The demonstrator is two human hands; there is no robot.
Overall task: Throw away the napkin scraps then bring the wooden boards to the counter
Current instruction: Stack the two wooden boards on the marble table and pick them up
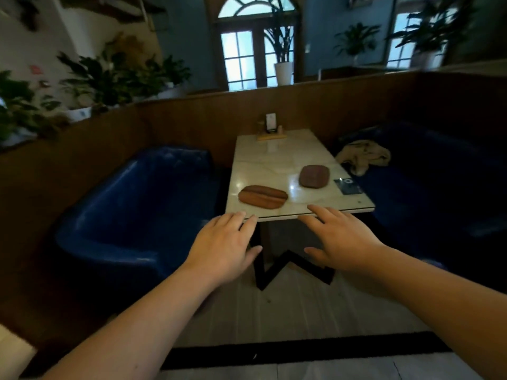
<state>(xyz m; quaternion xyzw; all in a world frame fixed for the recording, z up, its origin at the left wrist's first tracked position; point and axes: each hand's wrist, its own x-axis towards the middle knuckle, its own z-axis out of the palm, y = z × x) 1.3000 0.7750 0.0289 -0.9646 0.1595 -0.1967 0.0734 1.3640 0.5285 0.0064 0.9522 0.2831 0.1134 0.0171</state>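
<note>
Both hands reach out palm-down with fingers spread and nothing in them: the left hand [222, 244] and the right hand [338, 238] hover at the near edge of the pale marble tabletop [274, 165]. On it lie an oval striped light-brown wooden board [262, 196] near the left front and a rounded dark-brown wooden board [314, 176] further right, apart.

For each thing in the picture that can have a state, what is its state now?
Left hand: open, empty, near the table edge.
Right hand: open, empty, near the table edge.
Striped wooden board: flat on the table, untouched.
Dark wooden board: flat on the table, untouched.
Beige cloth: crumpled on the blue seat.
</note>
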